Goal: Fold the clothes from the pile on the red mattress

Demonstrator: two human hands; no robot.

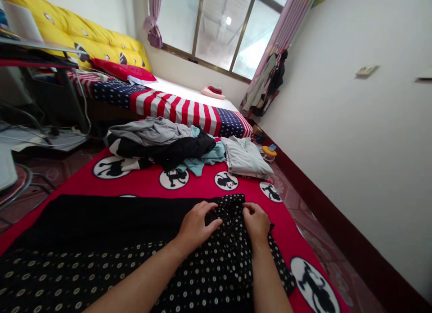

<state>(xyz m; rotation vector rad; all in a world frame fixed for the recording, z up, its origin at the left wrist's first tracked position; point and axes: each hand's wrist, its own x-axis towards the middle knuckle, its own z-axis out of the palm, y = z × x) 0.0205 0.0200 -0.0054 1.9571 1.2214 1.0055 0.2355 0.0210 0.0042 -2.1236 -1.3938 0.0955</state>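
A black garment with small pale ring and dot patterns (202,277) lies spread over a red cloth (195,187) printed with monkey circles. One band of it along the far side (111,218) is plain black, and its right part is gathered and wrinkled. My left hand (197,225) rests on the garment by the gathers, thumb and fingers apart. At the gathered end, my right hand (257,223) has its fingers curled in and pinches the fabric's edge.
Beyond the garment lie a heap of grey, black and teal clothes (162,140) and a folded pale garment (246,156). A bed with a stars-and-stripes cover (175,106) stands behind. A desk (37,56) is at left, a white wall (354,137) at right.
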